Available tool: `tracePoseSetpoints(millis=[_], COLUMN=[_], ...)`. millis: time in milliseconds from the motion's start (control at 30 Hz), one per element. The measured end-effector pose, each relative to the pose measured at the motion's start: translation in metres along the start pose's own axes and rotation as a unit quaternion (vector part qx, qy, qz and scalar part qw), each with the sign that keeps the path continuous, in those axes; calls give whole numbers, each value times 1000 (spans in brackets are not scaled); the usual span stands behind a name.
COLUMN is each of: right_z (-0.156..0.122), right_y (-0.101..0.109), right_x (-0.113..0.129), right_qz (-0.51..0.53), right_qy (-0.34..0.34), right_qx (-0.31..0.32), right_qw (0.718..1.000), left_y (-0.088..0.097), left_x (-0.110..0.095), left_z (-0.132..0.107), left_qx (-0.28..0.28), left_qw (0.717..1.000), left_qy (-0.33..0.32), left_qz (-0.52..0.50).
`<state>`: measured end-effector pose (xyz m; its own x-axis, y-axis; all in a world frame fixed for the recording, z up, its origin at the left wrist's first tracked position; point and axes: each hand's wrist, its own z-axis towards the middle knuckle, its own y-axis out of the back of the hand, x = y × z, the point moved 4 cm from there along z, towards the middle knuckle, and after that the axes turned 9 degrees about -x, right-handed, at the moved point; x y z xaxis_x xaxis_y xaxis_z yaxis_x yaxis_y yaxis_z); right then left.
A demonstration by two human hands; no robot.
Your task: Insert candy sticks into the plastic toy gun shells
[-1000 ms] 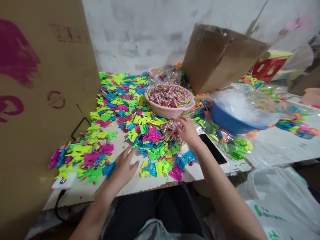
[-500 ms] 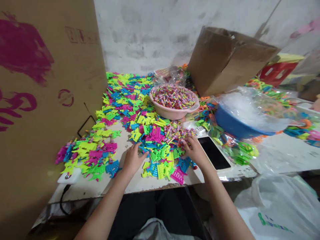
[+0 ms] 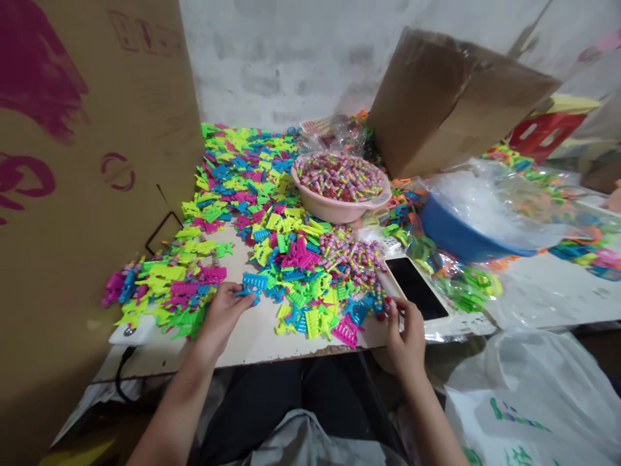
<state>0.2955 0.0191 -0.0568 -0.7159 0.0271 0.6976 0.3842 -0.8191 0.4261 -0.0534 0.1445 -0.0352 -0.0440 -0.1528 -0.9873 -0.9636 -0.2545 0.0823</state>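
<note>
Between the thumb and fingers of my left hand [image 3: 224,316] is a blue plastic piece with a slotted, comb-like end [image 3: 255,282], held just above the white table. My right hand [image 3: 408,330] pinches a small red-ended tube [image 3: 391,304] beside the phone; much of it is covered by the fingers. A heap of like plastic pieces in yellow, green, pink and blue [image 3: 310,310] lies between the hands. Behind it, a pile of little pink-and-yellow tubes [image 3: 347,252] spreads toward the phone. More such tubes fill a pink basin [image 3: 330,210].
A phone [image 3: 417,289] lies right of the heap. Farther right stands a blue basin [image 3: 451,236] with clear plastic in it. Cardboard boxes rise at the left [image 3: 121,116] and back right [image 3: 456,103]. A white power block [image 3: 130,331] with a cable sits near the left front edge.
My left hand has moved left, away from the heap, and now holds the blue piece. My right hand has come toward me and rightward from the tube pile, pinching a small tube.
</note>
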Motion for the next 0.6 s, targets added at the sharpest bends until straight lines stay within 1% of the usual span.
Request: tracePoseSetpoints(millis=[67, 167, 233, 267, 333, 433, 533, 600], right_z=[-12, -24, -28, -30, -35, -46, -54, -57], right_y=[4, 4, 2, 0, -4, -9, -11, -10], right_x=[-7, -12, -6, 0, 20, 61, 96, 110], right_qz=[12, 44, 66, 80, 119, 191, 246, 254], right_qy=[-20, -39, -56, -68, -96, -116, -98, -75], right_qx=[16, 50, 78, 98, 151, 223, 264, 277], right_qw=[1000, 997, 993, 990, 977, 949, 928, 924], left_y=[1, -7, -17, -21, -30, -39, -41, -40], left_x=[1, 3, 6, 8, 9, 5, -3, -7], left_z=[-16, -43, -59, -66, -76, -86, -94, -98], left_qx=[26, 86, 130, 148, 177, 206, 224, 225], left_qw=[995, 970, 954, 950, 951, 961, 966, 969], left_qy=[70, 180, 223, 232, 221, 162, 115, 101], left_qz=[-63, -142, -151, -147, -126, -91, -51, -27])
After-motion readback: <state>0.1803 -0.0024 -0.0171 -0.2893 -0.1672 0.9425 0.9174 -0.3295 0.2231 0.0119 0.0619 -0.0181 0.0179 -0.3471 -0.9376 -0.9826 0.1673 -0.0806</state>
